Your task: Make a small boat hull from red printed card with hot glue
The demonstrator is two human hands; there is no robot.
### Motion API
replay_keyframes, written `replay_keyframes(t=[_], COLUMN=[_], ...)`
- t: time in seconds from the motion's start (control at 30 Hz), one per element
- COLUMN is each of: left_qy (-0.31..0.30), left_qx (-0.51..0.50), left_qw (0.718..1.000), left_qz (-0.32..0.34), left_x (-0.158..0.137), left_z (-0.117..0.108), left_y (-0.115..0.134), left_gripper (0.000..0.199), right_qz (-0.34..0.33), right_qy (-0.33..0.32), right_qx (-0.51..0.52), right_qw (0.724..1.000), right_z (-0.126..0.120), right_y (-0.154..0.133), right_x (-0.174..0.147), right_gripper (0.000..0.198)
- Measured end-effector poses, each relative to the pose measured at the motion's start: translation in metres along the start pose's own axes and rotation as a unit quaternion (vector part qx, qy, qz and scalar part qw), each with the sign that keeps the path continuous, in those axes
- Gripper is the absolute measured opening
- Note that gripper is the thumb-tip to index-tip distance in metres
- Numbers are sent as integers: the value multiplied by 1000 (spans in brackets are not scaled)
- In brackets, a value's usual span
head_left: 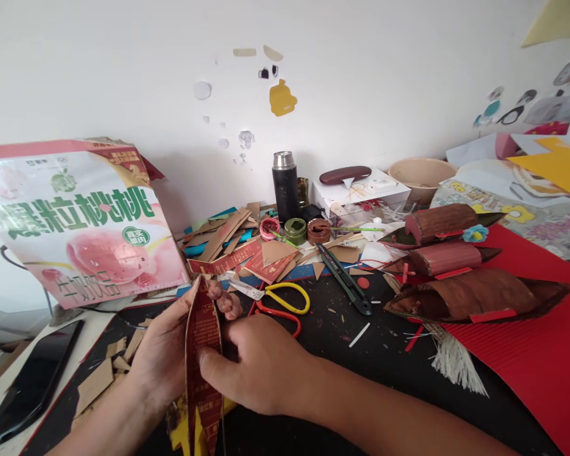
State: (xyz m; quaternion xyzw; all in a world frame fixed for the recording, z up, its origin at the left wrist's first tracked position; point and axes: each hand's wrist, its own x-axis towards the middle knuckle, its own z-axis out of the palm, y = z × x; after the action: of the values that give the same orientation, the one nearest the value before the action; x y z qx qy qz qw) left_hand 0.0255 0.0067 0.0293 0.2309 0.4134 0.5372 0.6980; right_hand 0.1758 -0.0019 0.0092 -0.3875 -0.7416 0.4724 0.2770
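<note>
Between my hands is a narrow cardboard boat hull (204, 329), dark red with printed characters on its inner face and pointed at the top end. My left hand (164, 345) wraps its left side, with fingertips showing past the tip. My right hand (259, 364) grips the right wall, thumb pressed inside and fingers hidden behind. Below the hull lies something yellow (197, 437), partly covered. Just beyond my hands rest scissors (287, 294) with one yellow and one red handle, and a green utility knife (344, 278).
Three brown model boats (484, 294) stand at right, by a red corrugated sheet (517, 348). Paint jars (295, 231), a black thermos (285, 190) and cardboard scraps (225, 234) are at the back. A large drink carton (85, 228) and a phone (33, 380) occupy the left.
</note>
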Motion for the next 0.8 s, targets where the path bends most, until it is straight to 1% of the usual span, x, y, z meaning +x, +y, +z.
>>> replay_keyframes(t=[0.13, 0.33, 0.5, 0.8], left_qy=[-10, 12, -5, 9], left_qx=[-4, -30, -29, -36], left_qw=[1000, 999, 999, 999], left_qz=[-3, -7, -14, -10], left_x=[0, 2, 3, 2], left_z=[-2, -5, -9, -2], left_y=[-1, -2, -3, -1], left_gripper=[10, 21, 18, 20], right_qz=[1, 4, -2, -3], right_qy=[-4, 0, 3, 9], right_qx=[-3, -3, 10, 30], right_qw=[1000, 1000, 1000, 999], right_z=[0, 2, 2, 2], right_y=[0, -1, 1, 2], right_x=[0, 0, 1, -1], right_gripper=[34, 34, 34, 35])
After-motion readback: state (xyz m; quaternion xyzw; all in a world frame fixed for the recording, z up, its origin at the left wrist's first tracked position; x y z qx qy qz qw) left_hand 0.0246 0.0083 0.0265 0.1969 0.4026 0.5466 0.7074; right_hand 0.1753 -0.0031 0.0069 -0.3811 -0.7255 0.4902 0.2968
